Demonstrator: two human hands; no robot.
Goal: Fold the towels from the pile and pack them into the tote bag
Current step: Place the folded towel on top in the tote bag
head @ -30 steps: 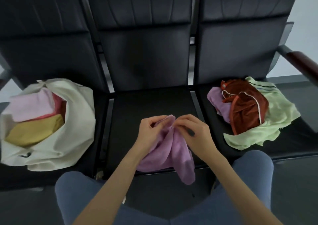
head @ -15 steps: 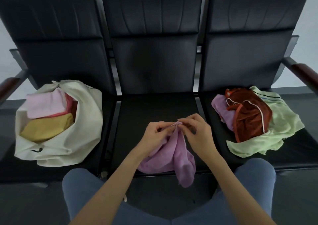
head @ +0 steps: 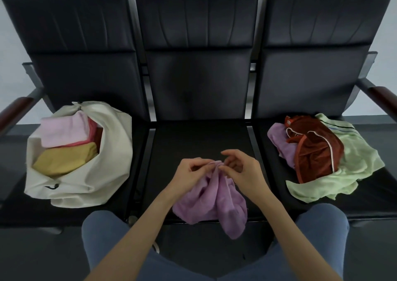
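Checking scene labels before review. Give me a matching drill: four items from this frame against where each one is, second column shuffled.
Column 1:
1. purple towel
2. yellow towel
3. green towel
4. tote bag

Column 2:
A. spread under the pile on the right seat
B. on the left seat, mouth open
C. folded inside the bag
D. pinched by the left hand and right hand over the middle seat

Pairs: 1-D, 2-C, 3-A, 4-B
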